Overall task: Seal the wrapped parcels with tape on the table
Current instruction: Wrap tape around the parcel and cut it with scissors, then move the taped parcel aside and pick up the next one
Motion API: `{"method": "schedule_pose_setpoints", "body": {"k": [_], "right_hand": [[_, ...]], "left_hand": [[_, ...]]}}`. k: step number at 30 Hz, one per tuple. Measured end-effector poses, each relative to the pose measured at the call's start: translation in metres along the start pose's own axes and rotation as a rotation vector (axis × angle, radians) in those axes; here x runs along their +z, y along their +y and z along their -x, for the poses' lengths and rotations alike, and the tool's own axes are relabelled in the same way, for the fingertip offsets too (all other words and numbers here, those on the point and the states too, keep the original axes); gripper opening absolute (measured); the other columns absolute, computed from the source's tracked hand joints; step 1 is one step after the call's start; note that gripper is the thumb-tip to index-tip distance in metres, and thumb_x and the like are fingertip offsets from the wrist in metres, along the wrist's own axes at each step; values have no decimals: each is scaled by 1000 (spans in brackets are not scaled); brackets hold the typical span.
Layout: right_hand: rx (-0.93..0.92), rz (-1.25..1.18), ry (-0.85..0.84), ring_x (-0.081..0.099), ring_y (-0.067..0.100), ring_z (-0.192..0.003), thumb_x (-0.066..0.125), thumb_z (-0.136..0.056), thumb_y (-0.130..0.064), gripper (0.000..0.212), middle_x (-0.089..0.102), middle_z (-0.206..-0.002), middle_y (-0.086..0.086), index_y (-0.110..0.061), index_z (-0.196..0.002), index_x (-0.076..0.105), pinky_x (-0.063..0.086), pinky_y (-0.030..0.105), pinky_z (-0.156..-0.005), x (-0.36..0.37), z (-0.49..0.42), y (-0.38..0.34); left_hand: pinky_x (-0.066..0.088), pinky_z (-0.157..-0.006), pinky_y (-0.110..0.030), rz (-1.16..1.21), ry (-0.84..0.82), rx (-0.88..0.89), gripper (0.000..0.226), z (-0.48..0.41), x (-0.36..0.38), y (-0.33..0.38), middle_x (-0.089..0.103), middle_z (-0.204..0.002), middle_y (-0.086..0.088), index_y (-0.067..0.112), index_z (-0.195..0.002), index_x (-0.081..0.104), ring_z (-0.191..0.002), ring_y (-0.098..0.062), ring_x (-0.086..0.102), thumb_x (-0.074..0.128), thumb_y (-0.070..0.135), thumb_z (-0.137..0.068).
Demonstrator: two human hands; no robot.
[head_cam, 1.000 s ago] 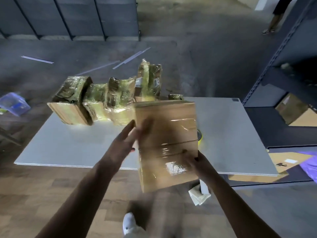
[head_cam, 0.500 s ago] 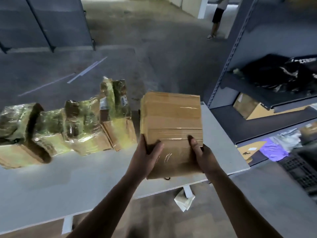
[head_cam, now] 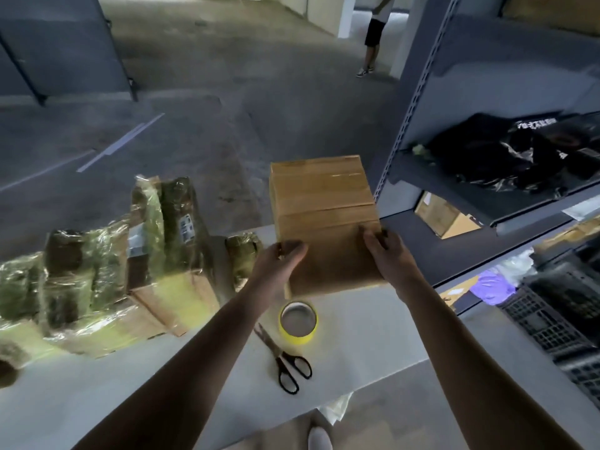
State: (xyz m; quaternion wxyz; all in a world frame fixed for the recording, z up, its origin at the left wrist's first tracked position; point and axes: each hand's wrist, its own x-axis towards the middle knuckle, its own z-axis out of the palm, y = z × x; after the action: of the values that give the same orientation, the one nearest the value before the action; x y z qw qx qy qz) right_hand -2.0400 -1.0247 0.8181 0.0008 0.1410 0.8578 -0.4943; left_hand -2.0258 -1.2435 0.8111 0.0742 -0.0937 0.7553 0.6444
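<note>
Moved: brown cardboard parcel (head_cam: 324, 222) onto white table (head_cam: 373, 336) | left hand (head_cam: 279, 258), right hand (head_cam: 386, 251) grip it | risk: tipping off edge beside right hand

I stood in a warehouse packing area. Bare concrete floor (head_cam: 227, 92) with painted lines (head_cam: 120, 142); grey steel shelving (head_cam: 412, 102) on my right held cardboard boxes (head_cam: 444, 216) and black bagged goods (head_cam: 503, 157). Plastic crates (head_cam: 558, 313) stood at its foot. Wrapped parcels (head_cam: 97, 271) lined the table's (head_cam: 373, 336) far edge toward its left end.

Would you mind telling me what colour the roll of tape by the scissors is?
The roll of tape is yellow, seen best in the head view.
</note>
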Motion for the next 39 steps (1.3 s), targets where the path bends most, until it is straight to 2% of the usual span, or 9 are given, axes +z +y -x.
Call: {"method": "schedule_pose_setpoints", "body": {"k": [3, 7, 11, 16, 20, 25, 29, 34, 39], "right_hand": [[-17, 51, -35, 51, 30, -107, 47, -95, -51, 50, 53, -128, 12, -16, -131, 44, 36, 33, -81, -10, -43, 1], [2, 163, -63, 52, 32, -106, 44, -96, -52, 49, 52, -120, 12, -15, -129, 46, 37, 34, -79, -18, -98, 12], [-35, 240, -83, 57, 29, -96, 44, -98, -45, 40, 56, -101, 8, -11, -118, 52, 37, 30, -73, -24, -137, 34], [-53, 295, -97, 55, 35, -111, 41, -100, -41, 48, 52, -128, 17, -13, -138, 40, 44, 36, -81, -28, -163, 63], [-45, 459, -89, 51, 37, -121, 36, -101, -41, 56, 43, -142, 17, -11, -147, 27, 45, 44, -92, -28, -170, 75], [-106, 705, -6, 43, 36, -126, 33, -101, -42, 58, 36, -143, 19, -9, -148, 23, 42, 49, -95, -22, -164, 72], [-304, 922, -2, 24, 33, -142, 29, -101, -45, 63, 23, -154, 17, -11, -152, 16, 24, 52, -114, -4, -151, 56], [-504, 709, -125, 29, 25, -139, 32, -102, -37, 50, 32, -151, 11, -14, -147, 28, 20, 39, -116, 45, -117, 21], [-651, 549, -246, 42, 26, -133, 45, -98, -23, 43, 46, -143, 13, -7, -138, 48, 34, 35, -108, 106, -87, 5]], "left_hand": [[46, -72, -25, 55, -26, -101, 18, -34, 22, 11, 62, -95, 1, 20, -108, 59, -80, -9, 57, 64, 26, -91], [45, -65, -25, 46, 9, -169, 32, -74, 58, 13, 64, -103, -7, 11, -113, 57, -84, -15, 60, 72, 13, -84], [45, -74, -25, 13, 19, -222, 34, -98, 90, 9, 64, -98, -2, 16, -108, 55, -87, -15, 61, 76, 14, -81], [45, -82, -27, -72, -6, -277, 42, -115, 122, 0, 64, -109, -6, 10, -117, 57, -100, -21, 61, 76, 15, -81], [49, -97, -41, -208, -6, -282, 49, -120, 143, -9, 61, -118, -8, 9, -125, 53, -108, -25, 59, 72, 26, -82], [47, -91, -33, -255, 42, -228, 51, -116, 152, -8, 58, -124, -6, 12, -133, 46, -113, -25, 56, 64, 29, -89], [44, -85, -26, -280, 29, -167, 49, -107, 149, -5, 55, -133, -3, 14, -138, 40, -117, -23, 55, 56, 29, -95], [33, -110, -33, -361, 121, -156, 70, -98, 106, -13, 34, -153, -6, 10, -152, 20, -139, -24, 36, 53, 38, -97], [32, -112, -37, -427, 313, -137, 55, -83, 42, -33, 43, -148, -11, 10, -147, 34, -134, -24, 41, 51, 17, -95]]}}
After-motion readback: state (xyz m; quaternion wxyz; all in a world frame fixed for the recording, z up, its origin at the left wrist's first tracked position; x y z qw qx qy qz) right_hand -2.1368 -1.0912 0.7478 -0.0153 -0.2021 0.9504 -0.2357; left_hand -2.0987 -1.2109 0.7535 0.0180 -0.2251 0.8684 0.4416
